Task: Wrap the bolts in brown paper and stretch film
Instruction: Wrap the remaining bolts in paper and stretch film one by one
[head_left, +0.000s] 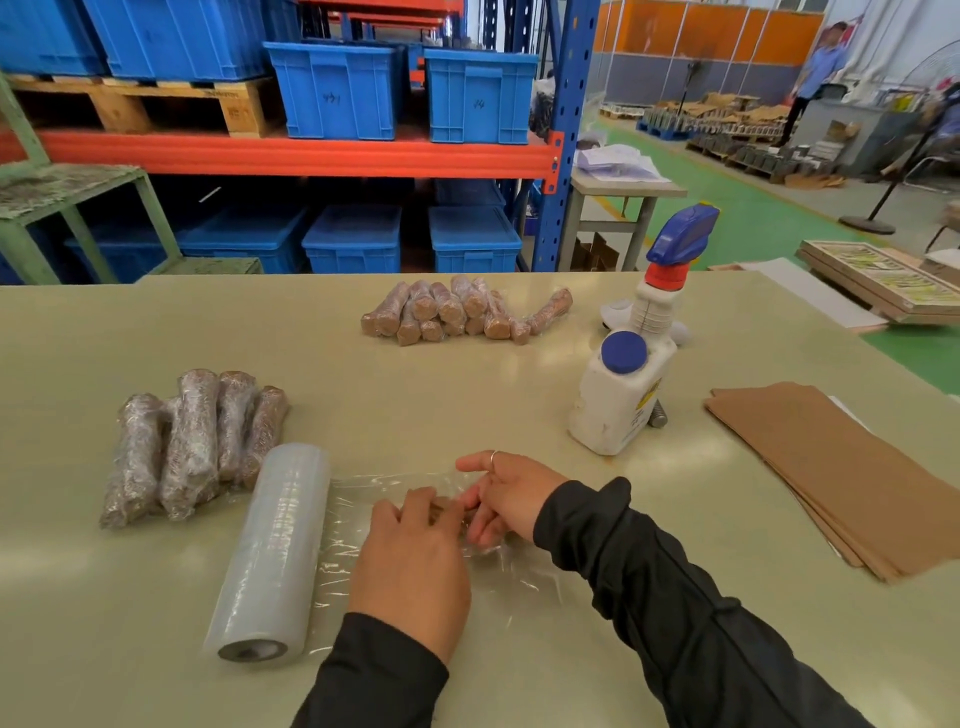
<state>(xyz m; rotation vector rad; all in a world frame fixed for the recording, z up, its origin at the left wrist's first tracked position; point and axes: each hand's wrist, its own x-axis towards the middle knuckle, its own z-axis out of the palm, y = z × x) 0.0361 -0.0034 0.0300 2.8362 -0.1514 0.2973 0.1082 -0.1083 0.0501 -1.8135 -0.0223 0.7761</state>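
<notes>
A roll of clear stretch film (275, 551) lies on the table, its loose sheet (519, 587) spread out to the right. On that sheet lies a paper-wrapped bolt (451, 512), mostly hidden by my hands. My left hand (413, 566) curls over it from the near side. My right hand (506, 496) holds its right end together with the film. A pile of film-wrapped bolts (195, 441) lies left of the roll. A heap of paper-wrapped bolts (457, 312) sits at the far middle. Brown paper sheets (841, 478) are stacked at the right.
A white spray bottle (631, 364) with a blue trigger stands right of centre, and a bare bolt (657, 413) pokes out behind it. Shelving with blue crates (337, 88) stands beyond the table's far edge. A person (818, 73) stands far off at the right.
</notes>
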